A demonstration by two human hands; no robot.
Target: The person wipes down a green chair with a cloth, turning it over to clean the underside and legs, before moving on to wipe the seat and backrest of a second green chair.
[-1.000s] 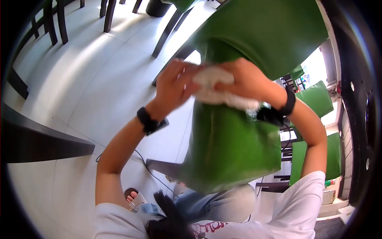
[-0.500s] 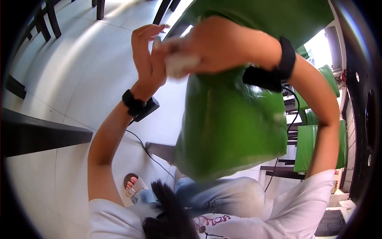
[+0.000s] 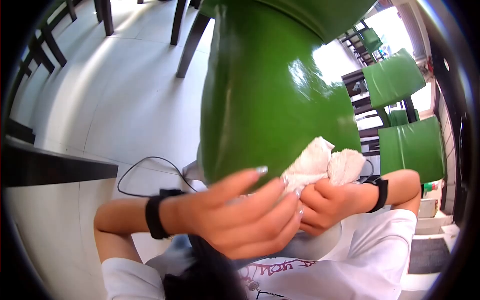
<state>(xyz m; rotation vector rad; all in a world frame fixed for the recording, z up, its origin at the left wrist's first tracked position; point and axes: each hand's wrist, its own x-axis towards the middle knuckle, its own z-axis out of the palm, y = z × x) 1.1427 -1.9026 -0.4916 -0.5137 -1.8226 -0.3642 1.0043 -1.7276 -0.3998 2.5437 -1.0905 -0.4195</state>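
A pale, fuzzy cloth [image 3: 310, 161] is bunched up at the near edge of a shiny green chair seat [image 3: 270, 100]. My right hand [image 3: 327, 202] grips it, with folds sticking out above the fingers. My left hand [image 3: 245, 215] is beside it, fingers stretched out and their tips at the cloth's left side; whether they touch it is hard to tell. Both wrists wear black straps, and a dark cable [image 3: 150, 160] loops at the left.
More green chairs [image 3: 412, 150] stand in a row at the right. Dark chair legs [image 3: 192, 45] rise from the pale tiled floor [image 3: 125, 95] at the upper left. A dark wooden beam [image 3: 60, 165] juts in from the left, near my left forearm.
Both hands have come down toward my body, from above the seat to its near edge. The left fingers have straightened beside the cloth, and more of the seat shows.
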